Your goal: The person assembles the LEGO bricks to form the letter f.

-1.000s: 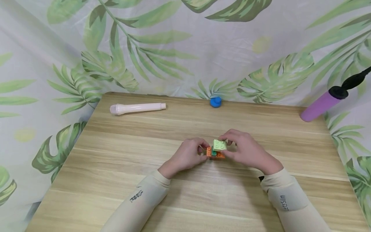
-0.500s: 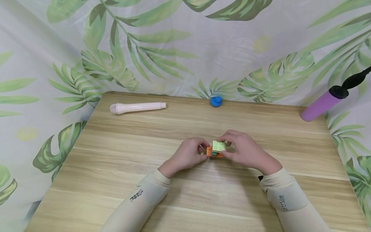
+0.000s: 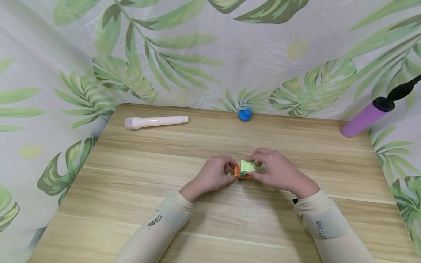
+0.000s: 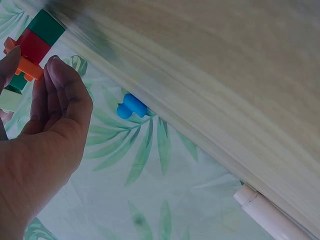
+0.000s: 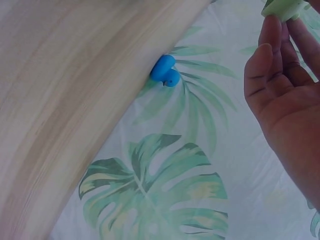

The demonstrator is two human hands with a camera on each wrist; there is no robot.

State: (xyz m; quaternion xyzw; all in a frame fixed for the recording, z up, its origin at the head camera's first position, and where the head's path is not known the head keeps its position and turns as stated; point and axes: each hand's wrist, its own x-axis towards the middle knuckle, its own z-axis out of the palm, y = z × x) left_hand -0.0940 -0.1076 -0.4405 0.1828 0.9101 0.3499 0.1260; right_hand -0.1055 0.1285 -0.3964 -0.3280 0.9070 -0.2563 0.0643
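My left hand [image 3: 212, 176] pinches the orange brick [image 3: 236, 171] of a small stack of toy building bricks near the middle of the table. In the left wrist view, a red brick [image 4: 34, 45] and a dark green brick [image 4: 46, 27] make up the stack's table end, and a smaller green brick [image 4: 19, 81] sits on the orange one's other side. My right hand [image 3: 281, 170] pinches a light green brick [image 3: 248, 166] between thumb and fingers, right over that smaller green brick. Whether the two are fully pressed together I cannot tell.
Along the back of the wooden table [image 3: 131, 219] lie a pale pink toy microphone [image 3: 158, 122] and a blue rubber duck [image 3: 245, 115]. A purple cylinder with a black top [image 3: 361, 118] stands at the back right corner. A leaf-printed cloth hangs behind.
The light green brick has come down and slightly left with my right hand, covering more of the green brick below it. My left hand keeps its place on the orange brick.
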